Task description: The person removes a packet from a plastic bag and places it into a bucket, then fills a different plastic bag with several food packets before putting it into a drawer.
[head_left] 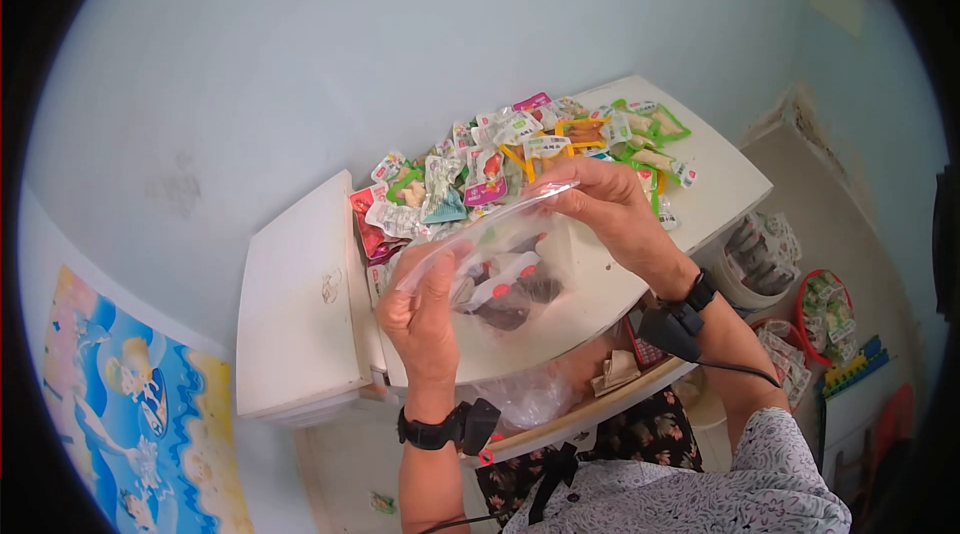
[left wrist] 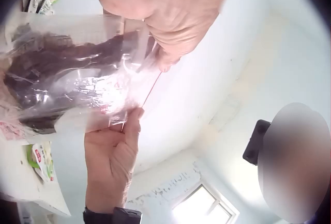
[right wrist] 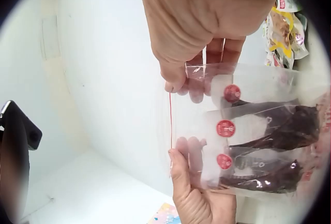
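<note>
Both hands hold a clear plastic zip bag (head_left: 500,269) by its top edge, over the white table. The left hand (head_left: 420,319) pinches one upper corner between thumb and fingers. At the opposite corner, the thumb and fingers of the right hand (head_left: 615,219) do the same. A thin red line runs along the bag's top between the two thumbs in the right wrist view. Inside the bag lie several dark brown pieces in clear packets with white labels; round red stickers (right wrist: 225,128) mark these packets. The bag hangs tilted below the hands.
A pile of small colourful snack packets (head_left: 485,169) covers the back of the white table (head_left: 720,169). Below the front edge, an open drawer (head_left: 560,426) holds clear plastic bags. A white bucket (head_left: 735,279) and a red basket (head_left: 828,319) with more packets stand on the right floor.
</note>
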Action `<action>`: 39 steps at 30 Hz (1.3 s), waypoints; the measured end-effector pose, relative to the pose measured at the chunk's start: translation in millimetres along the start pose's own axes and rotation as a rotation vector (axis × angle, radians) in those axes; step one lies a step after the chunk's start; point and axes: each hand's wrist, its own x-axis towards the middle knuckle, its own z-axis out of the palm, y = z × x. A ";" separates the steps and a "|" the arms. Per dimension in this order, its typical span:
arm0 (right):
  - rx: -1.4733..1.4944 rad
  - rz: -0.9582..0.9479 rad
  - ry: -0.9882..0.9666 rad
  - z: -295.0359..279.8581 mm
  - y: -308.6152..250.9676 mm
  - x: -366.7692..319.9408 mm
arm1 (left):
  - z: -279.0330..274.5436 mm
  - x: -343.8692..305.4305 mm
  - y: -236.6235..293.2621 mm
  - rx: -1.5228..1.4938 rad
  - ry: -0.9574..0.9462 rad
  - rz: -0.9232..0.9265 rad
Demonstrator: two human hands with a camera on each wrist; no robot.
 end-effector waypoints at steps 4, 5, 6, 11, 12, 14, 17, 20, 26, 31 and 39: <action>0.019 0.011 0.064 0.6 -6.1 0.4 | 6.5 0.9 5.9 -0.103 0.122 -0.059; 0.047 0.020 0.087 -0.8 -4.4 -0.3 | 6.6 1.0 7.9 -0.088 0.111 -0.057; 0.056 0.000 0.081 -2.8 -4.4 -0.1 | 6.4 0.9 9.5 -0.074 0.100 -0.055; 0.052 -0.018 0.073 -3.4 -17.2 4.0 | 9.9 -1.0 10.7 -0.032 0.096 0.025; 0.039 -0.001 0.091 -0.2 -17.7 3.2 | 9.4 -1.8 8.2 -0.044 0.103 0.018; 0.014 0.030 0.122 9.0 -16.8 0.3 | 8.8 -1.1 5.2 -0.073 0.122 0.010; 0.043 0.121 0.075 14.6 -13.8 -2.7 | 12.1 -0.4 3.8 -0.109 0.162 -0.008; -0.156 0.092 0.008 12.2 -15.8 -2.3 | 23.7 1.0 5.6 -0.084 0.230 0.018; -0.057 0.096 0.062 18.5 -9.3 -4.0 | 40.2 -4.3 1.2 0.121 0.335 0.205; 0.013 0.106 0.049 12.2 -0.3 -13.4 | 35.2 -2.5 -7.9 0.128 0.356 0.198; -0.078 0.033 0.047 16.1 -12.1 -9.1 | 33.2 -5.1 0.4 0.112 0.261 0.219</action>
